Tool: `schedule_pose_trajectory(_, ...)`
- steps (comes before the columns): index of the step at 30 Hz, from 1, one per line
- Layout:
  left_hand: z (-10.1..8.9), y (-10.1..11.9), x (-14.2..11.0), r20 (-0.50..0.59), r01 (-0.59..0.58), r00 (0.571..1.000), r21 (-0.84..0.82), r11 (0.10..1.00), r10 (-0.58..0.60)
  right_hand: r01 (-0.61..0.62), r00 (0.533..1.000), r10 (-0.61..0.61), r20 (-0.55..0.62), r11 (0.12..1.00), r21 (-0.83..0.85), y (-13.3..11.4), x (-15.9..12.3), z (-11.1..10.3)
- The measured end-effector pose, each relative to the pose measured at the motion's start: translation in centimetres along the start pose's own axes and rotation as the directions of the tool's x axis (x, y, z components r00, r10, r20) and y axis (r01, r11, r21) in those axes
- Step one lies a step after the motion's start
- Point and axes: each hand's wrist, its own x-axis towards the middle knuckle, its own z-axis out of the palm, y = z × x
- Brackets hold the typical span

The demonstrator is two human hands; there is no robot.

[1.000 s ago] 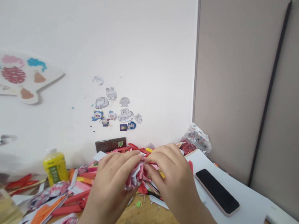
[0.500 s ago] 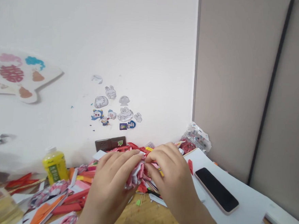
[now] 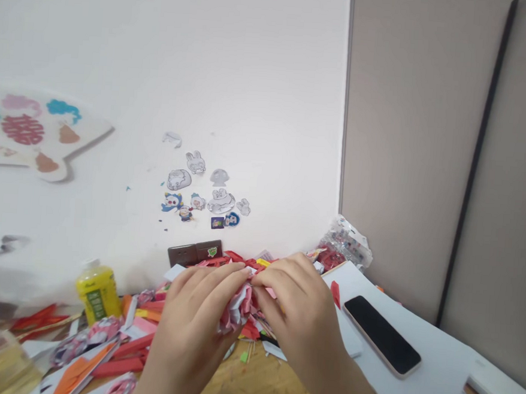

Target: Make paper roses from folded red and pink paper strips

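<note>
Cupping the crumpled pink-and-white paper (image 3: pixel 239 308) above the bench (image 3: pixel 252 379), the left hand (image 3: pixel 192 312) grips it, seemingly to steady its loose folds, while the right hand (image 3: pixel 307 305) pinches its upper edge between closed fingers (image 3: pixel 276 278); the phone (image 3: pixel 382 336) lies aside, probably for working room

Two hands (image 3: pixel 194 315) (image 3: pixel 307 305) show, with one phone (image 3: pixel 382 336) (and one fan-shaped picture (image 3: pixel 33 130)).

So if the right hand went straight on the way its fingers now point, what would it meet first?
Most likely the pink-and-white crumpled paper in the left hand; the right hand seems to touch its edge, though the depth there is unclear.
</note>
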Motion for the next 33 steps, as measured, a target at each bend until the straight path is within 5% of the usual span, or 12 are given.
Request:
schedule_pose_trajectory(19, -0.27, 0.04, 0.12, 0.022, -0.017, 1.000, 0.016, 1.000, 0.017, 0.031, 0.999, -0.030, -0.035, 0.999, 0.044, 0.23, 0.00, -0.43)
schedule_pose_trajectory(33, -0.33, -0.25, -0.01, 0.023, -0.027, 0.999, 0.044, 0.999, 0.026, -0.094, 0.991, 0.078, 0.108, 0.983, 0.155, 0.62, -0.10, -0.64)
